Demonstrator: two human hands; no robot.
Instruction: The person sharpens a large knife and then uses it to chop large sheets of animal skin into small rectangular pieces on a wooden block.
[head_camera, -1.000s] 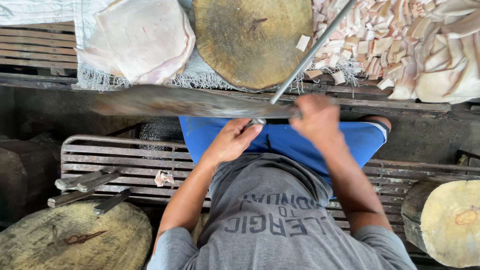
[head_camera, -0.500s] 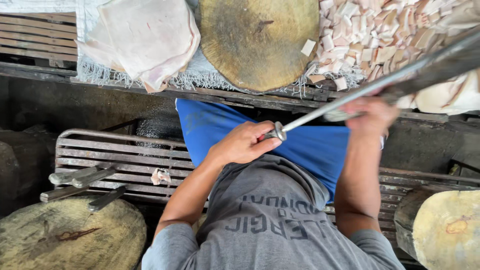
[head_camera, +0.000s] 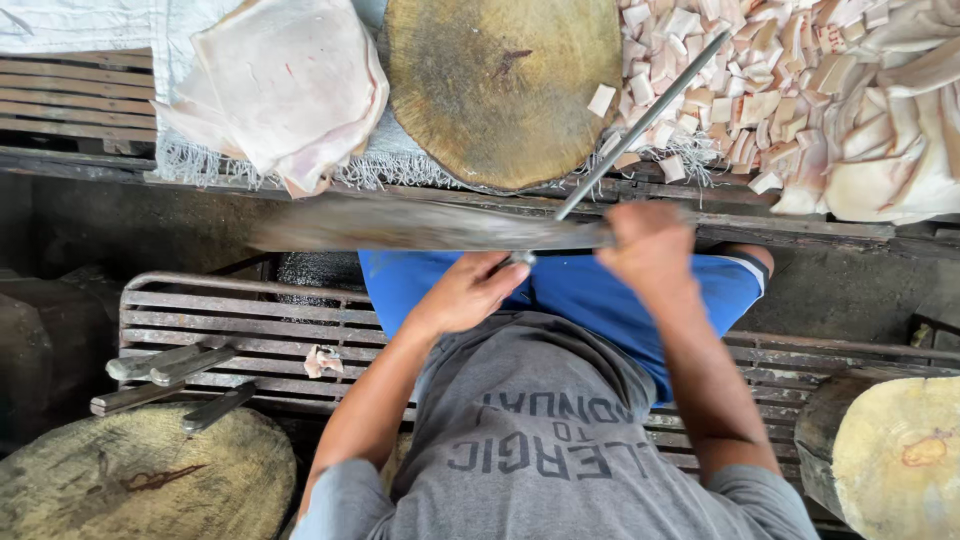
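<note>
My left hand (head_camera: 468, 295) is closed around the handle of a long sharpening steel (head_camera: 645, 115), which slants up to the right over the bench edge. My right hand (head_camera: 650, 248) grips a big cleaver-like knife (head_camera: 420, 225). Its broad blade is blurred and stretches left across the base of the steel. Both hands hover over my blue shorts (head_camera: 580, 290), just in front of a round wooden chopping block (head_camera: 500, 90).
Pale slabs of pork skin (head_camera: 280, 90) lie on cloth left of the block, and several cut pieces (head_camera: 760, 90) are heaped to its right. A metal rack (head_camera: 250, 320) holds spare knives (head_camera: 170, 365). Round wooden blocks stand at bottom left (head_camera: 130, 480) and bottom right (head_camera: 900, 460).
The knife has swung from up and right of the steel back to lie leftward across it. My right hand moved left and down, while my left hand stayed nearly still.
</note>
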